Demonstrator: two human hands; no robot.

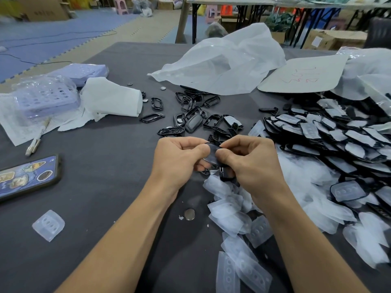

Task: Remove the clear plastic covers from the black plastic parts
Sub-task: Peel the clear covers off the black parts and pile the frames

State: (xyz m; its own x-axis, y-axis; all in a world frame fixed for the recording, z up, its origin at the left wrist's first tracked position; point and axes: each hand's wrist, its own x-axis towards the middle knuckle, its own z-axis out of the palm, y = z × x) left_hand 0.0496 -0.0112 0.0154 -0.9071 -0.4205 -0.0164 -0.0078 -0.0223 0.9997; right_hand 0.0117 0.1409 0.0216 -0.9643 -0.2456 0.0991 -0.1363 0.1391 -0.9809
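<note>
Peeling step in hand: left hand (pixel 179 159) and right hand (pixel 251 161) meet over the desk (pixel 105 176), each grip clamped by thumb and fingers on one black part (pixel 224 174) whose clear cover (pixel 212 154) shows between the thumbs; whether it has begun to lift cannot be told. Covered parts (pixel 338 136) heap to the right, bare frames (pixel 190 115) lie farther off, shed covers (pixel 232 218) nearer; next, in my judgement, the cover wants pulling free and dropping.

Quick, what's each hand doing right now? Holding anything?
Left hand: closed, fingers pinching a covered black part.
Right hand: closed, fingers pinching the same part.
</note>
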